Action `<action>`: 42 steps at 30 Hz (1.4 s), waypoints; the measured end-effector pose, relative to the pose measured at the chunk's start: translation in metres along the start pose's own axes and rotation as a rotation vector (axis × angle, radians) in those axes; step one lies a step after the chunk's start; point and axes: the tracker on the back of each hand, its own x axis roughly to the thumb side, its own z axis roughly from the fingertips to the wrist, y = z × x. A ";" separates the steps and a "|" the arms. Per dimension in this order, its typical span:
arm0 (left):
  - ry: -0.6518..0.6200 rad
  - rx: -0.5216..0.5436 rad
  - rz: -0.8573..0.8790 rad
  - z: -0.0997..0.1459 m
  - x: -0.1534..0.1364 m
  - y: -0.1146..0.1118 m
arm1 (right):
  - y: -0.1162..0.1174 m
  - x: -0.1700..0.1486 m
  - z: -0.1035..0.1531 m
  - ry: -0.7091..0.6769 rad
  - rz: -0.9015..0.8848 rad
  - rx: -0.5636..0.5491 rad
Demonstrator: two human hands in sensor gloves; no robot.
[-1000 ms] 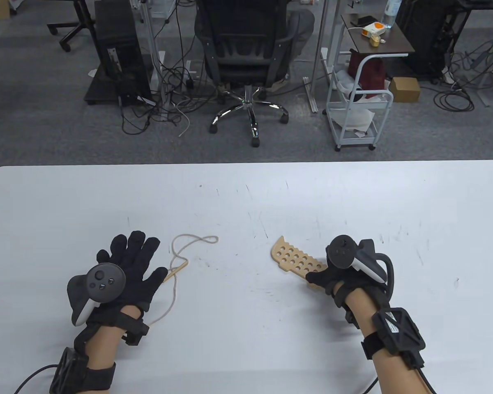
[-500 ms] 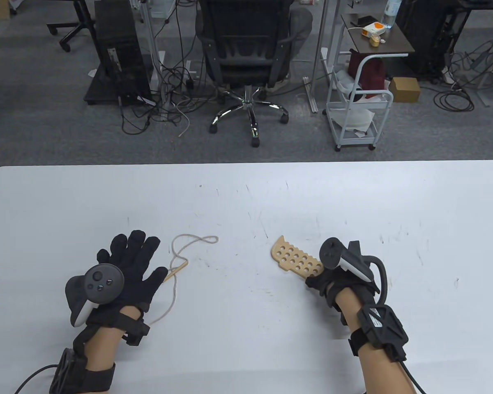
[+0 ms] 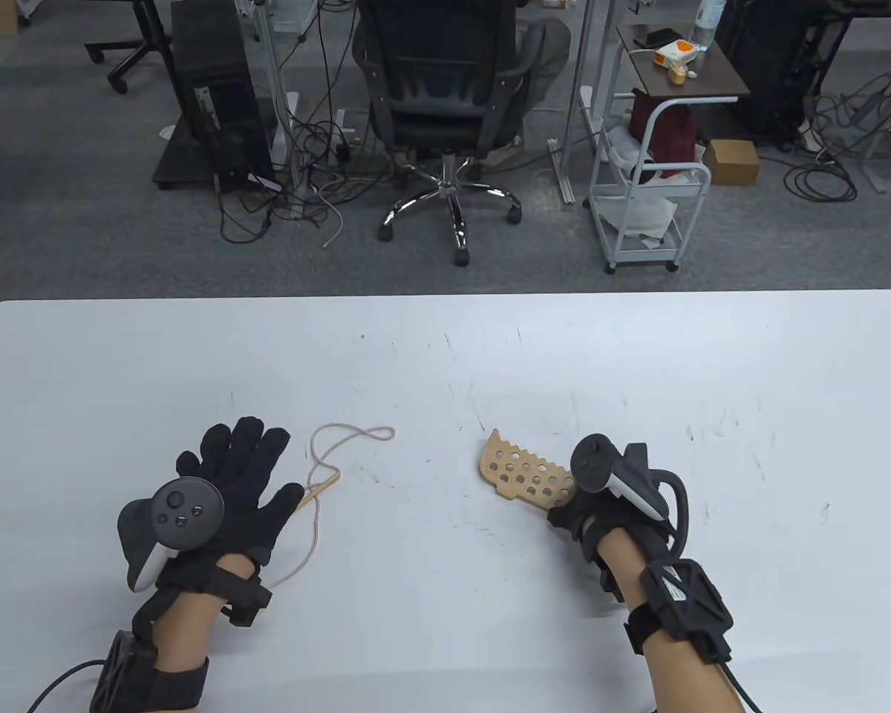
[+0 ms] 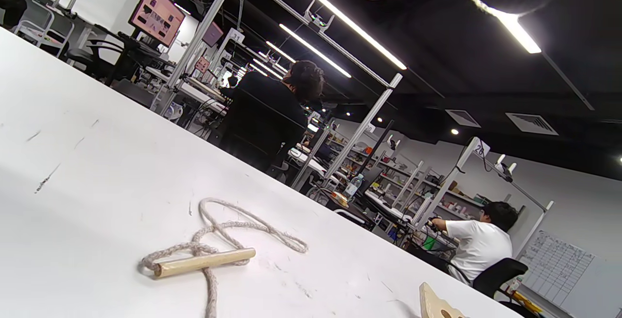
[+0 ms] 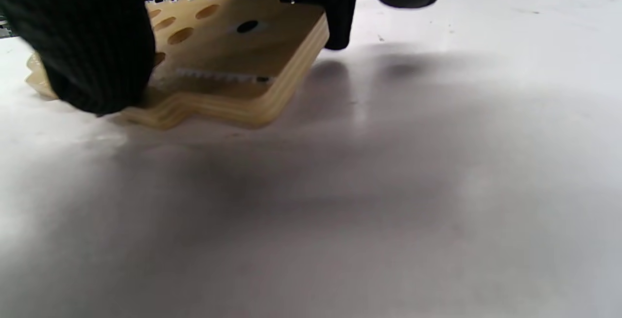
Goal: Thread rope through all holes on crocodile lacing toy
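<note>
At the lower left of the table view the left hand (image 3: 226, 483) lies flat on the white table (image 3: 445, 349), fingers spread, gripping nothing. Just right of its thumb is the rope (image 3: 325, 460) with its wooden needle (image 4: 204, 262), loosely looped. Bare tabletop follows to right of centre, where the right hand (image 3: 594, 512) pinches the wooden crocodile board (image 3: 523, 475), its near edge raised off the table

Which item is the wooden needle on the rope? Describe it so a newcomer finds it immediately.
On the white table, look just right of the flat left hand. The wooden needle is a short pale stick lying across the beige rope, the only rigid straight piece there.
</note>
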 end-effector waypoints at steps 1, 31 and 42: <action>-0.002 0.000 0.002 0.000 0.000 0.000 | -0.001 0.001 0.002 -0.001 0.007 -0.015; 0.001 0.011 0.011 0.001 0.000 0.001 | -0.030 -0.016 0.039 -0.124 -0.471 -0.305; 0.006 0.000 0.021 0.001 0.000 0.000 | -0.031 -0.018 0.062 -0.216 -0.751 -0.390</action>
